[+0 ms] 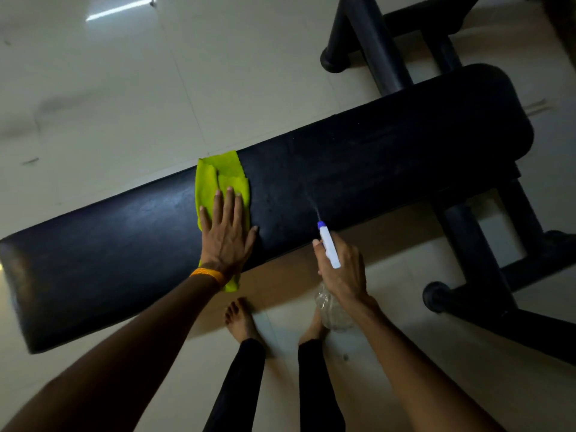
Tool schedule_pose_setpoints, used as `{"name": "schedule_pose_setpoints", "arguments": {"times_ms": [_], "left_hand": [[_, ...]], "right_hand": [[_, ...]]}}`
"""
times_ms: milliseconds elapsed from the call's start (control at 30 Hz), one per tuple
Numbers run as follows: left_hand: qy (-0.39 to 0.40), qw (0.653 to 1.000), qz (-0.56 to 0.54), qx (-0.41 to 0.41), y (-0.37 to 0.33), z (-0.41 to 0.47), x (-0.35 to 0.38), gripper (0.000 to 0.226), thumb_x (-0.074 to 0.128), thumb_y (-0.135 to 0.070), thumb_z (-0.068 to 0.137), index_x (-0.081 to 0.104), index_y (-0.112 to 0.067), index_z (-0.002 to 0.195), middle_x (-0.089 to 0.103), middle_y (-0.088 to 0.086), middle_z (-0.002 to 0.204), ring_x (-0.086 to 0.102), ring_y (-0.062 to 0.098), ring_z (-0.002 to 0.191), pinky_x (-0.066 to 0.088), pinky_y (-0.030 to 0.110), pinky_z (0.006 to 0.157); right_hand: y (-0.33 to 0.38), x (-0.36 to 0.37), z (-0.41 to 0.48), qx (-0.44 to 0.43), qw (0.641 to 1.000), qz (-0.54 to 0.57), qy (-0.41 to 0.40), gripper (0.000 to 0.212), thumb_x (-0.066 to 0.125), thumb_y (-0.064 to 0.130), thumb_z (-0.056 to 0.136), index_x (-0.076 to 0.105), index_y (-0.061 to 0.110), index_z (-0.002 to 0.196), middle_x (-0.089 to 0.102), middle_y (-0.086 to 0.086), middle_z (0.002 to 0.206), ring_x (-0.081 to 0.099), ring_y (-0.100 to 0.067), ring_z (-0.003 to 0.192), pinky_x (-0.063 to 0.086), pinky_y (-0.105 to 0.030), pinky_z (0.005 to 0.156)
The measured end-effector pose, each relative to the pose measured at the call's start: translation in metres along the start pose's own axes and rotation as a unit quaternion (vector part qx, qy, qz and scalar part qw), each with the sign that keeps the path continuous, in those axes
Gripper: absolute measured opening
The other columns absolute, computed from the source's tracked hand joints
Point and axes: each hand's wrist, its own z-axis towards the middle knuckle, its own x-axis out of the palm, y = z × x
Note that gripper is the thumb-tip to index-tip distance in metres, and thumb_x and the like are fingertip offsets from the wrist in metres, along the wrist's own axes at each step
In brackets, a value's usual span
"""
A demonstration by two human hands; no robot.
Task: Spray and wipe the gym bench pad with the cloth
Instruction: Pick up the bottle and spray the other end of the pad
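Note:
A long black bench pad [374, 157] runs from lower left to upper right. A yellow-green cloth [218, 179] lies across its middle, and my left hand [226, 235] presses flat on it with straight fingers. My right hand [341, 269] grips a spray bottle [328, 247] with a white head and blue nozzle, held at the pad's near edge. The nozzle points at the pad, and a thin jet of mist leaves it. The clear bottle body hangs below my wrist.
The bench's black steel frame [486, 275] and its feet stand on the pale tiled floor [109, 88] at the right and top right. My bare feet [240, 319] stand close to the pad's near edge.

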Motion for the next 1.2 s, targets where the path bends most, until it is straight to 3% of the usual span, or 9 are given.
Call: {"name": "schedule_pose_setpoints", "arguments": {"times_ms": [100, 300, 400, 533, 667, 767, 967, 1100, 1200], "left_hand": [[-0.017, 1.000, 0.000, 0.003, 0.002, 0.000, 0.007, 0.081, 0.030, -0.055, 0.096, 0.033, -0.002, 0.157, 0.024, 0.018, 0.167, 0.020, 0.040, 0.156, 0.018, 0.070, 0.120], [-0.047, 0.999, -0.006, -0.008, -0.002, 0.000, 0.012, 0.081, 0.032, -0.054, 0.096, 0.033, 0.000, 0.156, 0.025, 0.019, 0.167, 0.020, 0.040, 0.155, 0.017, 0.070, 0.121], [-0.080, 0.996, -0.026, -0.010, -0.021, 0.007, 0.009, 0.081, 0.033, -0.054, 0.097, 0.031, 0.000, 0.157, 0.024, 0.019, 0.167, 0.019, 0.037, 0.156, 0.012, 0.065, 0.123], [-0.111, 0.989, -0.070, 0.065, -0.086, 0.038, 0.003, 0.076, 0.034, -0.051, 0.099, 0.029, -0.003, 0.159, 0.023, 0.017, 0.168, 0.018, 0.033, 0.157, 0.013, 0.060, 0.126], [-0.094, 0.983, -0.094, 0.127, -0.155, 0.082, -0.001, 0.075, 0.032, -0.050, 0.101, 0.024, -0.004, 0.160, 0.020, 0.015, 0.169, 0.013, 0.031, 0.158, 0.009, 0.054, 0.128], [-0.076, 0.983, -0.083, 0.146, -0.189, 0.115, -0.001, 0.076, 0.031, -0.051, 0.101, 0.024, -0.004, 0.160, 0.019, 0.015, 0.169, 0.013, 0.032, 0.158, 0.007, 0.051, 0.128], [-0.056, 0.989, -0.022, 0.132, -0.207, 0.143, 0.013, 0.076, 0.028, -0.051, 0.099, 0.031, -0.003, 0.158, 0.024, 0.018, 0.168, 0.018, 0.034, 0.157, 0.014, 0.057, 0.128], [-0.067, 0.989, -0.027, 0.131, -0.212, 0.144, 0.014, 0.078, 0.031, -0.052, 0.098, 0.031, -0.001, 0.157, 0.025, 0.019, 0.167, 0.019, 0.036, 0.157, 0.012, 0.057, 0.127], [-0.089, 0.982, -0.037, 0.159, -0.219, 0.160, 0.011, 0.082, 0.034, -0.054, 0.096, 0.029, -0.001, 0.158, 0.022, 0.018, 0.168, 0.016, 0.035, 0.157, 0.012, 0.057, 0.127]], "right_hand": [[0.005, 0.006, 0.008, -0.030, 0.999, -0.038, -0.007, 0.018, 0.061, 0.028, 0.097, 0.064, 0.013, 0.088, 0.065, -0.007, 0.077, 0.062, -0.027, 0.065, 0.047, -0.035, 0.058], [-0.012, -0.013, 0.017, -0.014, 0.999, -0.036, 0.016, 0.009, 0.062, 0.021, 0.094, 0.062, 0.014, 0.089, 0.063, -0.004, 0.073, 0.058, -0.023, 0.064, 0.045, -0.033, 0.059], [-0.027, -0.034, 0.024, 0.032, 0.999, 0.005, 0.014, 0.008, 0.061, 0.025, 0.095, 0.064, 0.017, 0.093, 0.067, -0.001, 0.075, 0.066, -0.020, 0.065, 0.053, -0.033, 0.062], [-0.045, -0.064, 0.043, 0.085, 0.995, 0.042, -0.025, 0.027, 0.051, 0.044, 0.092, 0.065, 0.020, 0.090, 0.067, 0.003, 0.072, 0.069, -0.016, 0.061, 0.057, -0.038, 0.062], [-0.062, -0.087, 0.063, 0.096, 0.993, 0.022, -0.058, 0.020, 0.055, 0.036, 0.097, 0.063, 0.021, 0.087, 0.065, 0.001, 0.065, 0.068, -0.016, 0.057, 0.056, -0.038, 0.061], [-0.073, -0.097, 0.078, 0.097, 0.993, 0.002, -0.069, 0.022, 0.050, 0.042, 0.095, 0.059, 0.024, 0.087, 0.065, 0.001, 0.065, 0.068, -0.019, 0.058, 0.056, -0.036, 0.061], [-0.094, -0.099, 0.097, 0.087, 0.994, -0.014, -0.071, 0.029, 0.043, 0.045, 0.092, 0.058, 0.022, 0.083, 0.065, -0.004, 0.064, 0.066, -0.025, 0.056, 0.056, -0.043, 0.057], [-0.100, -0.119, 0.097, 0.126, 0.988, 0.040, -0.085, 0.024, 0.051, 0.040, 0.098, 0.055, 0.026, 0.079, 0.065, 0.002, 0.067, 0.069, -0.016, 0.058, 0.053, -0.034, 0.058], [-0.107, -0.143, 0.111, 0.181, 0.971, 0.098, -0.117, 0.017, 0.057, 0.032, 0.100, 0.059, 0.024, 0.084, 0.067, 0.002, 0.069, 0.070, -0.008, 0.055, 0.050, -0.029, 0.070]]}}
